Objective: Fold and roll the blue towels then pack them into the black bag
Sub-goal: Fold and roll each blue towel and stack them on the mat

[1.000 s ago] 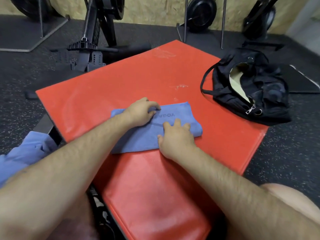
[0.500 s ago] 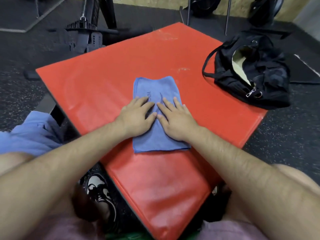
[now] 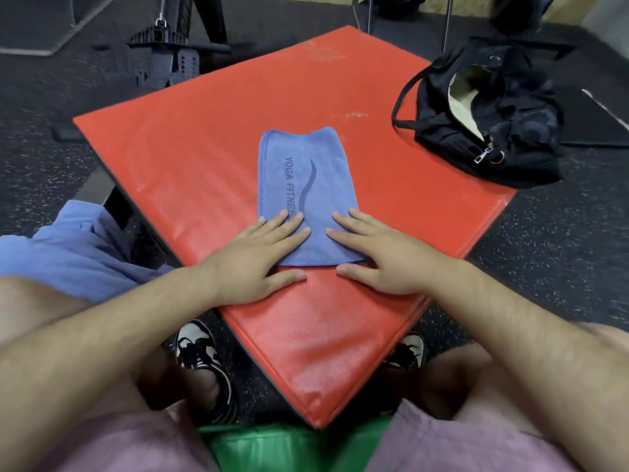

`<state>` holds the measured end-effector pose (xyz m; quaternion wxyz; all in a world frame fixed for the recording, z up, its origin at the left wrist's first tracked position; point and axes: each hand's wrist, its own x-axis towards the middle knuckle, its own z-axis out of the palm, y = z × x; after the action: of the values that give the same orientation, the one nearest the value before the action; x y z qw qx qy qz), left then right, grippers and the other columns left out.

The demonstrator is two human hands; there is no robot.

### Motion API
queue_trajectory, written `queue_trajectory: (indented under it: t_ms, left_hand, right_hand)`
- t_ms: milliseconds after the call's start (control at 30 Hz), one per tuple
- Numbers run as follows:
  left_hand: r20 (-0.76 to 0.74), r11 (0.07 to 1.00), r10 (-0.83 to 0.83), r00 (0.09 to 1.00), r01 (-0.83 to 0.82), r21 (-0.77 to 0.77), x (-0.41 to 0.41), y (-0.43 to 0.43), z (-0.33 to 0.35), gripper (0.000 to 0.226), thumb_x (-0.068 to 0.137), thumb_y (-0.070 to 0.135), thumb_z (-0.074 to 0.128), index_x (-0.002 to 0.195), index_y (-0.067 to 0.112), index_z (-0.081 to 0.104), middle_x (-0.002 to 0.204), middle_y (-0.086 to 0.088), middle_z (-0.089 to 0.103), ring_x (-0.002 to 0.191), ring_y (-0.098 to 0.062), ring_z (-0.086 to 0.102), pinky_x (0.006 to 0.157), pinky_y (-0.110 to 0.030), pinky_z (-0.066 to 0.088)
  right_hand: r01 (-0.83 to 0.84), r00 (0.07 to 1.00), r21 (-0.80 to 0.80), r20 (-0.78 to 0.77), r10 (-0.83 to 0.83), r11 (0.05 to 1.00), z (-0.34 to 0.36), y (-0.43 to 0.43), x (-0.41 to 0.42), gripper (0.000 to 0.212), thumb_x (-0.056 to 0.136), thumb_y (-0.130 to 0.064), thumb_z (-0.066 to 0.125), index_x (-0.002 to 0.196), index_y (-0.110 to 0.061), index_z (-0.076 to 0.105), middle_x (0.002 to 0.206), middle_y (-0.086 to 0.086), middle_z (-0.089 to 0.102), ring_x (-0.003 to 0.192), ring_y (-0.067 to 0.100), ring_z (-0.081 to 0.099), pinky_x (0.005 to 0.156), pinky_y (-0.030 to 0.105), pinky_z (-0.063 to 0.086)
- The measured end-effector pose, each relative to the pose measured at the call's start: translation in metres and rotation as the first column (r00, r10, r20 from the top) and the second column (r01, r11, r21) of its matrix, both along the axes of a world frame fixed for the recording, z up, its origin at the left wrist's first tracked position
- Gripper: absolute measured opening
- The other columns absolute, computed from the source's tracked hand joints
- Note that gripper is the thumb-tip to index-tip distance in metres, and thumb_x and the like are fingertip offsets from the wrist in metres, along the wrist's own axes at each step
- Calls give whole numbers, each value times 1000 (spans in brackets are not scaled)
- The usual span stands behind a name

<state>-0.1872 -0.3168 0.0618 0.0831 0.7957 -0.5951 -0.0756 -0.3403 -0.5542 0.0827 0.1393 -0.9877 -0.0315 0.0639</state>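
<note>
Pressing down flat, both hands are on the near end of the folded blue towel (image 3: 306,172) right now. The left hand (image 3: 252,257) covers the near left corner, fingers straight and spread, thumb out on the red padded surface (image 3: 204,148). The right hand (image 3: 381,257) mirrors it on the near right corner, thumb likewise off the cloth. No grip on either side: fingers apart and laid flat, nothing pinched.

The towel lies lengthwise away from the person, around the middle of the surface, with its YOGA FITNESS print facing up. The black bag (image 3: 503,131) sits at the far right corner, well apart from the towel, unzipped with a pale lining showing. It seems to overhang the edge a little, though that's hard to be sure of from this angle.

Off to the left, beside the surface, there's a heap of more blue cloth (image 3: 68,253). Black-and-white sneakers (image 3: 200,356) are planted on the speckled floor (image 3: 544,250) below.
</note>
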Motion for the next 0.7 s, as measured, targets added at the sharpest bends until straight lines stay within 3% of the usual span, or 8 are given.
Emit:
queue_trajectory:
  t_ms: [100,167,300,500,633,700]
  left_hand:
    - [78,984,-60,995,72,-166,7,1,2,64,96,59,40,141,16,56,150,-10,48,139,-28,45,113,-42,40]
    - [122,966,-90,988,116,-230,9,-1,4,49,98,49,49,128,12,66,130,-11,60,117,-31,59,97,-43,51]
    - [171,936,-94,981,146,-319,6,0,6,25,95,32,57,104,10,67,103,-7,58,90,-28,58,78,-43,51]
    - [105,942,-107,989,134,-306,17,5,12,13,94,19,55,99,8,60,96,-9,57,85,-30,55,76,-42,49]
    - [40,959,-85,996,92,-270,16,5,19,13,92,23,53,98,12,57,95,-5,55,85,-27,54,76,-44,48]
    - [72,964,-42,997,59,-258,10,3,17,24,90,36,56,101,15,57,97,-2,55,87,-25,54,77,-43,47]
  right_hand:
    - [-36,994,-23,104,38,999,0,-3,-3,56,95,-52,58,142,-22,56,154,7,43,143,26,36,118,42,32]
    - [-64,981,-58,181,73,996,2,-3,-1,44,95,-43,62,130,-18,66,140,9,54,129,27,49,108,41,43]
    - [-86,963,-8,256,85,996,3,-2,-5,31,91,-35,66,116,-16,71,118,1,59,111,22,56,93,37,50]
    - [17,985,164,169,-45,986,10,0,-11,43,82,-20,72,125,-21,66,123,-4,57,118,16,52,107,27,38]
    - [-41,981,31,193,35,999,13,14,-8,47,82,-13,58,128,-22,61,122,-6,60,116,18,54,100,29,44]
    - [-67,973,-83,214,83,994,14,17,-2,41,86,-15,52,125,-18,62,117,-1,64,110,23,59,93,35,50]
